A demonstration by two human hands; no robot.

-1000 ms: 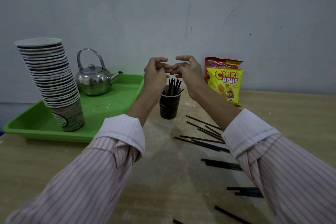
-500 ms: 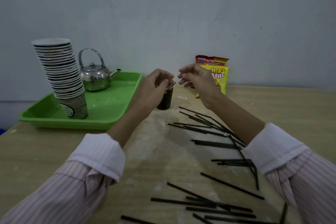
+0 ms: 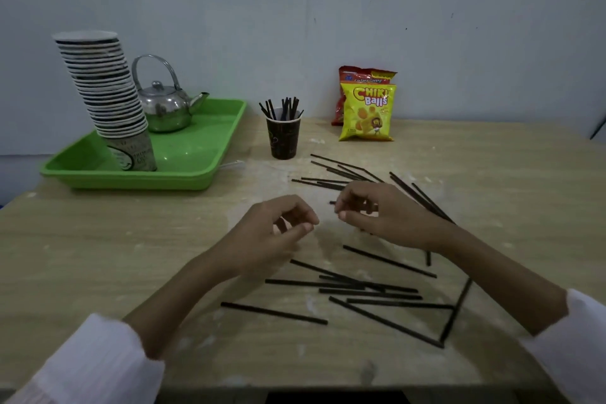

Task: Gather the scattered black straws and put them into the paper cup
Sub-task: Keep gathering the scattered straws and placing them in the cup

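one paper cup (image 3: pixel 284 138), dark, stood upright on the tabletop (image 3: pixel 98 256) just right of the green tray (image 3: pixel 196 180). it held a bunch of black straws (image 3: pixel 282 108) standing above its rim.

many scattered straws (image 3: pixel 370 290) lay flat on the tabletop. one cluster was just beyond the hands and below the cup; another, nearer cluster was crossed and overlapping.

left hand (image 3: pixel 278 233): hung low over the tabletop, well apart from the cup, fingers loosely curled with thumb near forefinger, nothing visible in it.

right hand (image 3: pixel 380 213): lay among the far cluster, fingertips bunched and apparently pinching a single straw (image 3: pixel 332 202), whose dark end showed past the fingers. blur made the grip uncertain.

change noted: a second earlier both hands were raised together at the cup's rim; half a second earlier they were still beside it. both had since drawn back toward the loose straws, leaving the cup uncovered.

reading: one delivery looked finished and a fresh pick-up was starting. most of the straws were still outside the cup, so the task was judged well short of done.

also present: stack of cups (image 3: pixel 108 92) and metal kettle (image 3: pixel 164 108) on the tray; two snack bags (image 3: pixel 367 111) by the wall.
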